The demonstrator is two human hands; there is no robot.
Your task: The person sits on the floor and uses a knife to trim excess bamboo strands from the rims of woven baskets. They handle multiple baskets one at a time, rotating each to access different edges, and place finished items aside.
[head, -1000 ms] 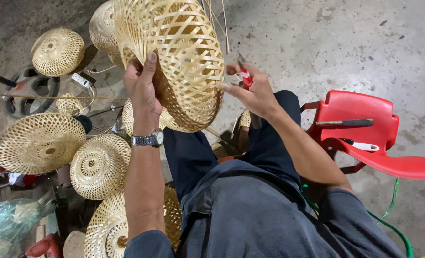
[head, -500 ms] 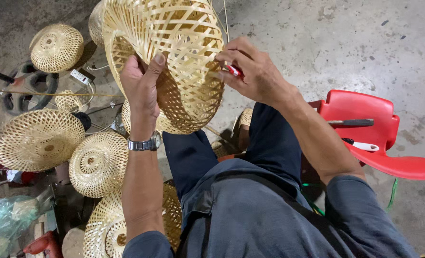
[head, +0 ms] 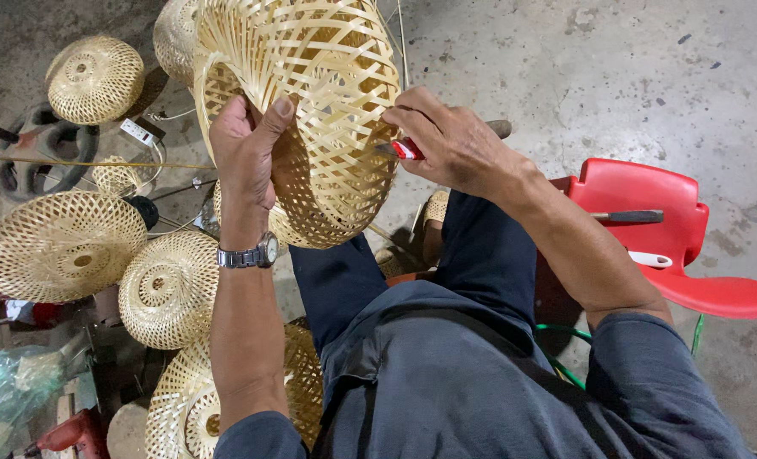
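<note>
The woven bamboo basket (head: 310,110) is pale straw-coloured, an open lattice of flat strips with a rounded body, held up over the person's lap at about 11 o'clock in the view. The left hand (head: 246,149) is clamped on its rim, thumb inside the weave. The right hand (head: 450,140) is closed around a red-handled tool (head: 405,150) whose tip touches the basket's side.

Finished woven shades (head: 59,246) lie on the concrete floor (head: 616,76) from 8 to 10 o'clock, one more (head: 95,76) further up. A red plastic chair (head: 667,246) stands at 3 o'clock, carrying a knife (head: 629,217). A wristwatch (head: 251,253) sits on the left wrist. The dark trouser legs (head: 480,255) lie below the basket.
</note>
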